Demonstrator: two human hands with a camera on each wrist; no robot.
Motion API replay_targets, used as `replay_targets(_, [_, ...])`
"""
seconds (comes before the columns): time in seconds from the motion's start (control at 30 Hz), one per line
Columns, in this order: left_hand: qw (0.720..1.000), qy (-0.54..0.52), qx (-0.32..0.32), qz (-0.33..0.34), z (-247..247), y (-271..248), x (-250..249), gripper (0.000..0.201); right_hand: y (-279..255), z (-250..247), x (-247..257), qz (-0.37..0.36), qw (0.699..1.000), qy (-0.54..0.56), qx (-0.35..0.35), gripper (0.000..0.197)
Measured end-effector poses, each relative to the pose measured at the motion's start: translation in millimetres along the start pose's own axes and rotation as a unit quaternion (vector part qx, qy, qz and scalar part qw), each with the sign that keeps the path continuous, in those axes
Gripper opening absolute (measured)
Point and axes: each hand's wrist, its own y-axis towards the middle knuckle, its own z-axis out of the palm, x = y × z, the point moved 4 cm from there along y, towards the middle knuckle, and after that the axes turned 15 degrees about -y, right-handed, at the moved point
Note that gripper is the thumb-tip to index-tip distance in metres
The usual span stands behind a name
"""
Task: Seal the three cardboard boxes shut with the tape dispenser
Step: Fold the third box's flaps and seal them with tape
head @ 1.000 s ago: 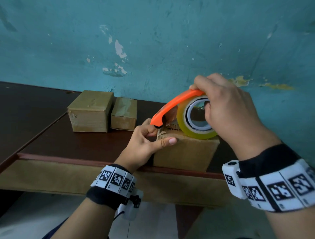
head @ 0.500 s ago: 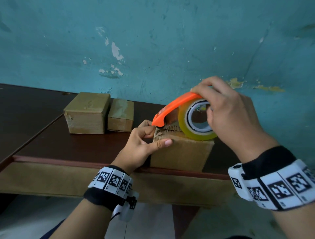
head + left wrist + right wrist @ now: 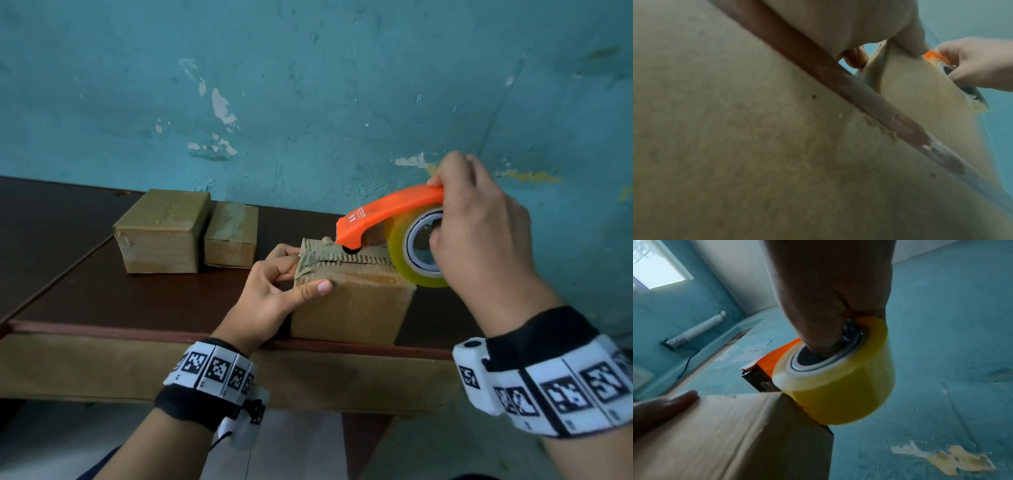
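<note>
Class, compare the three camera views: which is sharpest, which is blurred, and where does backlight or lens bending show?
Head view: sharpest, evenly lit, with the tape dispenser and near box crisp, though the table edge bows slightly. Left wrist view: soft and dim, the table's underside filling the frame out of focus. Right wrist view: the right hand is a dark backlit shape, the tape roll bright, walls bent.

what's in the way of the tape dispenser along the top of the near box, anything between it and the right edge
Nothing visible blocks it. The tape dispenser, gripped by the right hand, sits on top of the near box with its roll already at the right edge. The left hand holds the box's left end, behind the dispenser's path.
</note>
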Motion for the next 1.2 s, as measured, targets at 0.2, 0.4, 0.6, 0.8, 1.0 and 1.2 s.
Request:
replay_targets(0.2, [1.000, -0.001, 0.005, 0.000, 1.2, -0.2, -1.7, 0.027, -4.3, 5.7, -11.2, -0.048, 0.999, -0.001, -0.021, 0.058])
replay_targets(0.4, [1.000, -0.010, 0.009, -0.001, 2.8, -1.2, -5.4, 0.022, -14.1, 15.3, -26.9, -0.036, 0.999, 0.021, -0.032, 0.067])
replay_targets(0.6, [1.000, -0.004, 0.007, -0.007, 3.2, -2.0, -6.0, 0.025, -27.7, 26.7, -38.1, -0.022, 0.999, 0.025, -0.031, 0.069])
replay_targets(0.8, [1.000, 0.000, 0.014, -0.005, 2.2, -2.8, -5.1, 0.030, -60.8, 49.8, -55.9, 0.046, 0.997, 0.060, -0.008, 0.074])
replay_targets(1.0, [1.000, 0.006, -0.001, 0.000, 1.5, -2.2, -4.8, 0.033, -75.9, 57.4, -54.8, 0.074, 0.994, 0.084, -0.020, 0.077])
replay_targets(1.2, [1.000, 0.002, 0.008, -0.003, 3.2, -3.2, -6.0, 0.032, -84.6, 61.4, -62.6, 0.103, 0.990, 0.092, -0.038, 0.073])
